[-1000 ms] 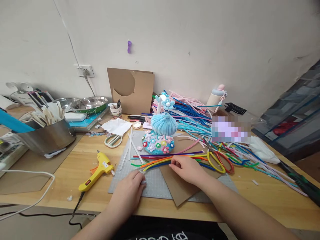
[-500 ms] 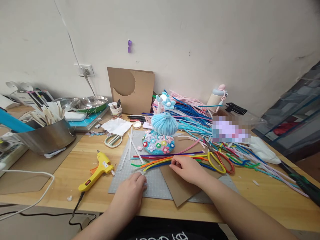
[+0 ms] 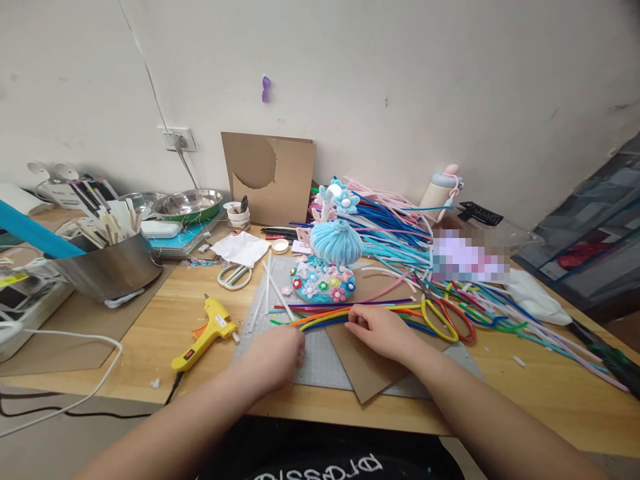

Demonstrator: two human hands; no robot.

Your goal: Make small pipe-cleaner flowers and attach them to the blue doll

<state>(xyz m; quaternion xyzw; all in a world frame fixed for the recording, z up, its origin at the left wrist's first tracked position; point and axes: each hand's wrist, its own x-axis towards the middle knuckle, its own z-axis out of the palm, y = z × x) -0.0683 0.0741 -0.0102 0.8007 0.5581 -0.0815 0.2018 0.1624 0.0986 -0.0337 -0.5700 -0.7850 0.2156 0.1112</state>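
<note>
Our right hand (image 3: pixel 383 331) curls its fingers over slender multicoloured chenille stems (image 3: pixel 323 317) on the grey mat (image 3: pixel 319 363); our left hand (image 3: pixel 280 357) blurs by their left ends, both grips unclear. Likely light, bendable; best held mid-length.

- Left hand (image 3: pixel 280 357): at left ends of coloured pipe cleaners (image 3: pixel 323 317); grip hidden.
- Right hand (image 3: pixel 380 330): curled, over brown cardboard (image 3: pixel 367 373).
- Yellow glue gun (image 3: pixel 214 325): lying flat.

Pipe cleaners (image 3: pixel 325 317) lie before the ornament (image 3: pixel 336 243) on the mat (image 3: pixel 320 363); left, a glue gun (image 3: pixel 213 331); right, scissors (image 3: pixel 447 319), seemingly overlapping them.
</note>
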